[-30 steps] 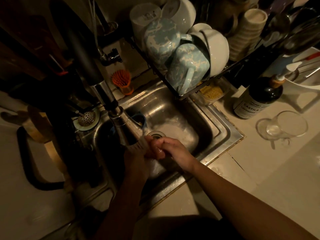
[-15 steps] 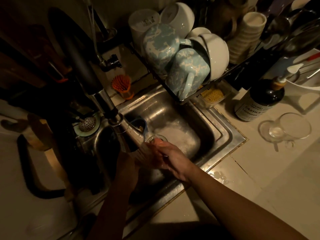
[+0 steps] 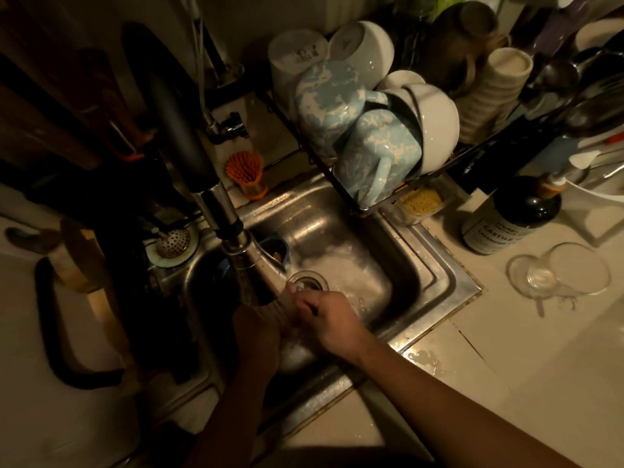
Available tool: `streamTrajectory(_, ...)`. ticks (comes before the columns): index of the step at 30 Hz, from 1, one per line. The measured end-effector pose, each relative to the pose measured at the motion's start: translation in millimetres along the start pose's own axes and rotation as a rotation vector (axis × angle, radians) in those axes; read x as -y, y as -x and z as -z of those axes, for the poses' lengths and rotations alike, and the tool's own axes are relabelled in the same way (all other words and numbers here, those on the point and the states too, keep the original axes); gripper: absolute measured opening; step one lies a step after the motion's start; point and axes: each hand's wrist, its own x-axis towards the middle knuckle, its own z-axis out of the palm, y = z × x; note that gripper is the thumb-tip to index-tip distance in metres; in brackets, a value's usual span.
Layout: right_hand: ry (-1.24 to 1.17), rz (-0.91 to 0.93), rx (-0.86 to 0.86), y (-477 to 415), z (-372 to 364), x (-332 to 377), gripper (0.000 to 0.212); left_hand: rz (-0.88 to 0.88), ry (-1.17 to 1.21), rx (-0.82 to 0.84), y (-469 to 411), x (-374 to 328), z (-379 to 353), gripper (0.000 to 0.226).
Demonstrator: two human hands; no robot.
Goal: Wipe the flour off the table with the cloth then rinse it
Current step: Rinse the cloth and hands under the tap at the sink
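Observation:
Both my hands are over the steel sink (image 3: 435, 282), right under the faucet head (image 3: 251, 265). My left hand (image 3: 256, 332) and my right hand (image 3: 329, 320) press together around a pale, wet cloth (image 3: 290, 319), of which only a small pale patch shows between the fingers. Whitish water lies on the sink floor near the drain (image 3: 308, 282). The scene is dim and the hands are partly in shadow.
A dish rack (image 3: 371, 207) with blue mugs (image 3: 371, 153) and white bowls overhangs the sink's far right. A dark soap bottle (image 3: 516, 217) and a tipped glass (image 3: 570, 268) are on the counter at right. An orange brush (image 3: 244, 170) stands behind the sink. A small puddle (image 3: 422, 358) lies on the counter.
My hands have kept rubbing together under the faucet, shifting slightly nearer me in the sink. The view has tilted a little; nothing else moved.

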Motion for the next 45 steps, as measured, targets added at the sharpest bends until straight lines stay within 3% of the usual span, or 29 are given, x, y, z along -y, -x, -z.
streamTrajectory(3,-0.021,-0.139,-0.110,-10,3,-8,0.016,0.000,-0.008,0.050,-1,4,-2,0.011)
streamTrajectory(6,-0.048,-0.171,-0.230,-6,-5,-1,0.017,0.039,0.087,0.080,-6,8,-1,0.039)
streamTrajectory(8,-0.083,-0.094,-0.191,4,-7,10,0.022,0.085,0.125,0.099,-12,10,2,0.047)
streamTrajectory(10,-0.025,-0.029,-0.107,9,-8,12,0.040,0.133,0.133,0.108,-15,13,4,0.070)
streamTrajectory(11,0.005,-0.032,-0.099,7,-7,10,0.037,0.141,0.070,0.123,-12,13,4,0.066)
streamTrajectory(13,0.020,-0.095,-0.160,-2,-5,-1,0.020,0.103,-0.024,0.073,-3,12,4,0.010)
streamTrajectory(15,0.000,-0.189,-0.223,-7,-9,-8,0.015,0.093,-0.082,0.063,4,9,1,0.038)
streamTrajectory(16,-0.009,-0.200,-0.239,-6,-11,-8,0.016,0.095,-0.077,0.083,3,12,0,0.040)
streamTrajectory(20,-0.035,-0.091,-0.133,6,-9,6,0.040,0.102,-0.068,0.023,-9,9,6,0.016)
streamTrajectory(22,-0.009,-0.088,-0.115,5,-7,1,0.031,0.051,-0.058,0.060,-11,13,8,0.017)
streamTrajectory(25,-0.089,-0.203,-0.235,-1,-5,-5,0.017,0.085,0.014,0.154,0,14,3,0.008)
streamTrajectory(27,-0.123,-0.217,-0.265,0,-9,-7,0.029,0.051,-0.022,0.186,2,15,1,0.026)
streamTrajectory(28,-0.143,-0.201,-0.253,2,-11,-6,0.032,0.018,-0.065,0.178,0,15,1,0.024)
streamTrajectory(31,-0.144,-0.145,-0.178,10,-14,-3,0.016,-0.007,-0.022,0.130,-11,21,4,0.021)
streamTrajectory(33,-0.109,-0.176,-0.194,10,-12,-8,0.021,0.029,0.008,0.155,-8,25,6,0.028)
streamTrajectory(38,-0.224,-0.371,-0.287,5,-17,-18,0.031,0.063,0.089,0.287,11,18,2,0.008)
streamTrajectory(41,-0.240,-0.270,-0.232,13,-24,-16,0.013,0.028,0.071,0.152,-3,17,5,0.021)
streamTrajectory(43,-0.277,-0.197,-0.173,20,-25,-13,0.031,-0.022,0.019,0.135,-12,20,12,0.018)
streamTrajectory(45,-0.298,-0.200,-0.217,19,-23,-13,0.035,-0.060,-0.055,0.217,-12,19,14,0.039)
